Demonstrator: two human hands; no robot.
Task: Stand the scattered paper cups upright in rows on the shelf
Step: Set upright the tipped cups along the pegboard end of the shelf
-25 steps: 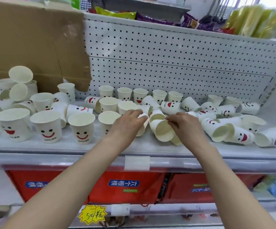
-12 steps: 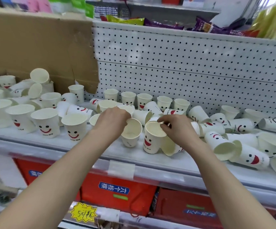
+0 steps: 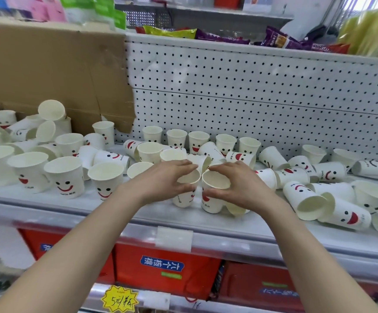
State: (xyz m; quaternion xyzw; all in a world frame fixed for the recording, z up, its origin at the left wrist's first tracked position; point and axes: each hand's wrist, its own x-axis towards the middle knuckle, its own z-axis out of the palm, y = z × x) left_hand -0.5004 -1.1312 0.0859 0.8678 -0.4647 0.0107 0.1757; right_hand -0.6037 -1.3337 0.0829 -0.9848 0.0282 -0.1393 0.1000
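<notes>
White paper cups with red smiley faces cover the white shelf (image 3: pixel 93 213). My left hand (image 3: pixel 163 181) grips the rim of an upright cup (image 3: pixel 184 197) near the shelf's front middle. My right hand (image 3: pixel 235 184) grips a second upright cup (image 3: pixel 212 199) right beside it, the two cups almost touching. A row of upright cups (image 3: pixel 63 177) stands along the front left. Another upright row (image 3: pixel 198 141) lines the pegboard. Several cups lie on their sides at the right (image 3: pixel 305 199) and in a pile at the far left (image 3: pixel 47 129).
A torn cardboard sheet (image 3: pixel 47 71) leans against the back at the left. White pegboard (image 3: pixel 262 91) forms the back wall. Snack bags (image 3: pixel 228 38) sit on the ledge above. Red boxes (image 3: pixel 167 267) fill the lower shelf behind a yellow price tag (image 3: pixel 119 300).
Both hands lifted tipped cups from the middle pile, turned them upright and set them side by side near the shelf's front. The camera shifted closer and to the right.
</notes>
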